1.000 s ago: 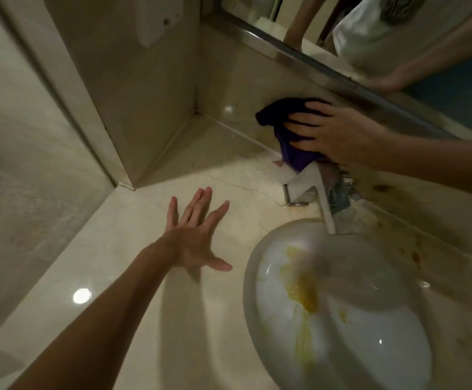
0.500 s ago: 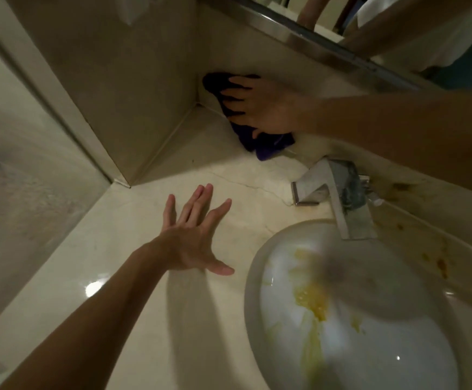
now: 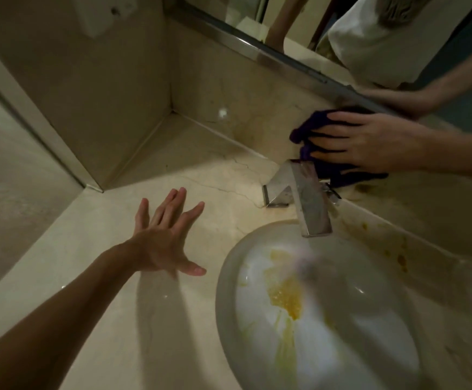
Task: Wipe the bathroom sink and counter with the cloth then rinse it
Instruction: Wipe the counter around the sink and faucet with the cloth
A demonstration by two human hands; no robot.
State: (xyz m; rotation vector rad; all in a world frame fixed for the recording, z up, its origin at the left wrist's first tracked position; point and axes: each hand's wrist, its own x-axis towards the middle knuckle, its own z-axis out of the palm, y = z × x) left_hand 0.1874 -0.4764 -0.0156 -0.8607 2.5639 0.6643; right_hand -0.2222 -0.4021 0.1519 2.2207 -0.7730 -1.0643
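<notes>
Purple cloth [image 3: 308, 130], soft and limp, sits behind the tap [image 3: 305, 195] on the far wall; your right hand [image 3: 370, 142] presses it, fingers spread. Left hand [image 3: 164, 243] splayed on the desk [image 3: 88, 277]. Bunch it to grip.

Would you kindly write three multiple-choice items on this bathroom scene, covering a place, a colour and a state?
1. Where is the cloth?
A. in the sink
B. against the back wall behind the tap
C. on the floor

2. What colour is the stain in the sink?
A. yellow
B. blue
C. red

3. How is the left hand?
A. gripping the tap
B. holding a bottle
C. open, fingers spread, empty

Key: 1 B, the right hand presses the cloth there, above the tap. 2 A, yellow streaks mark the sink. 3 C, the left hand is splayed over the counter.
</notes>
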